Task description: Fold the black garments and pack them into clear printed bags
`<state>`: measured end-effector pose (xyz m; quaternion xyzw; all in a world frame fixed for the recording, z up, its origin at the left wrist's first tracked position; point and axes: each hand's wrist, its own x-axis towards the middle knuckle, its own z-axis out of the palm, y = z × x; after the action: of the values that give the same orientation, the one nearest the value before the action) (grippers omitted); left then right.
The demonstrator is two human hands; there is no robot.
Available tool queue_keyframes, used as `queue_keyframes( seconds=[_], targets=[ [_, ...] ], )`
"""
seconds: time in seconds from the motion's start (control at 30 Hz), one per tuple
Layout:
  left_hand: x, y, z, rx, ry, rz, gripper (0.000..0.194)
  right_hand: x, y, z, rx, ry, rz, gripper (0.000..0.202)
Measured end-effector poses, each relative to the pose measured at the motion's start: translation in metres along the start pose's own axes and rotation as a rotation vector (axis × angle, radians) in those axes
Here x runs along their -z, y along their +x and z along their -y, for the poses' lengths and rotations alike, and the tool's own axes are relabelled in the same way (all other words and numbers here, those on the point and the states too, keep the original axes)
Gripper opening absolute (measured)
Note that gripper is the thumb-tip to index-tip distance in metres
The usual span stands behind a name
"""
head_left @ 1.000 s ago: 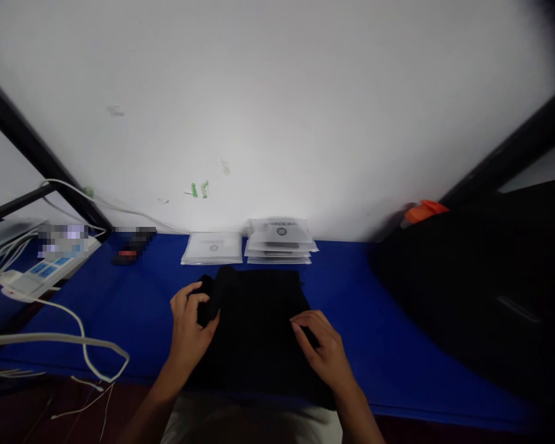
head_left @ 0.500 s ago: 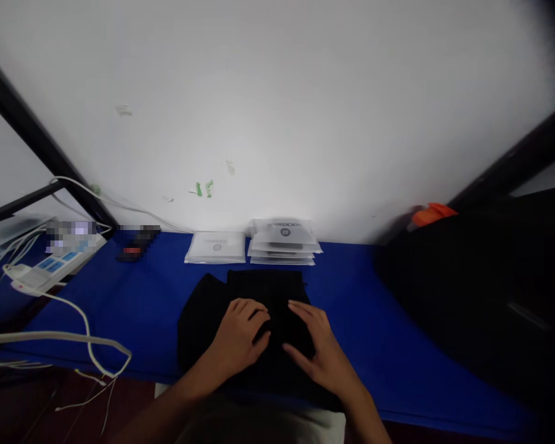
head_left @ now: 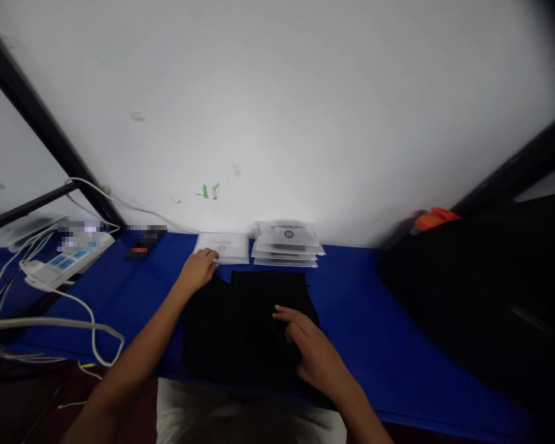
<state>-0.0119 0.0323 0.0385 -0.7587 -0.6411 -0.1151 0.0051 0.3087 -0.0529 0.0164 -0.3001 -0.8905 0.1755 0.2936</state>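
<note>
Black fabric (head_left: 250, 333) lies spread on the blue surface in front of me. My left hand (head_left: 198, 270) is at the lower left corner of a flat white packet (head_left: 234, 248), fingers bent and resting on its edge; whether they pinch it is hard to see. Over the right part of the black fabric is my right hand (head_left: 309, 345), its index finger stretched out to the left and the others partly curled, with nothing visible in it. Beside the white packet stands a stack of several frosted packets (head_left: 289, 234) with dark printing on the top one.
At the left are a white power strip (head_left: 69, 262) and loose white cables (head_left: 92, 327). A dark object (head_left: 145, 243), partly pixelated, lies near the wall. A large black item (head_left: 481, 296) fills the right side, with an orange piece (head_left: 437, 218) behind it.
My left hand has left the black fabric and moved up and left to the white packet. My right hand stays over the fabric, its fingers more curled. The view has shifted slightly.
</note>
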Motion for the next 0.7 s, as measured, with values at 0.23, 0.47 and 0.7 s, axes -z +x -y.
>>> queue_keyframes(
  seconds=[0.23, 0.47, 0.7],
  targets=[
    [-0.016, 0.013, 0.022, 0.015, 0.076, 0.002, 0.019, -0.007, -0.009, 0.006, -0.234, 0.037, 0.165, 0.052],
    [-0.001, -0.001, 0.013, -0.003, 0.09, -0.152, 0.034, -0.002, -0.017, -0.003, -0.2, -0.034, 0.233, 0.102],
    [0.023, -0.044, -0.02, -0.186, 0.038, -0.232, 0.039, 0.016, -0.004, 0.0, 0.114, 0.046, 0.018, 0.08]
  ],
)
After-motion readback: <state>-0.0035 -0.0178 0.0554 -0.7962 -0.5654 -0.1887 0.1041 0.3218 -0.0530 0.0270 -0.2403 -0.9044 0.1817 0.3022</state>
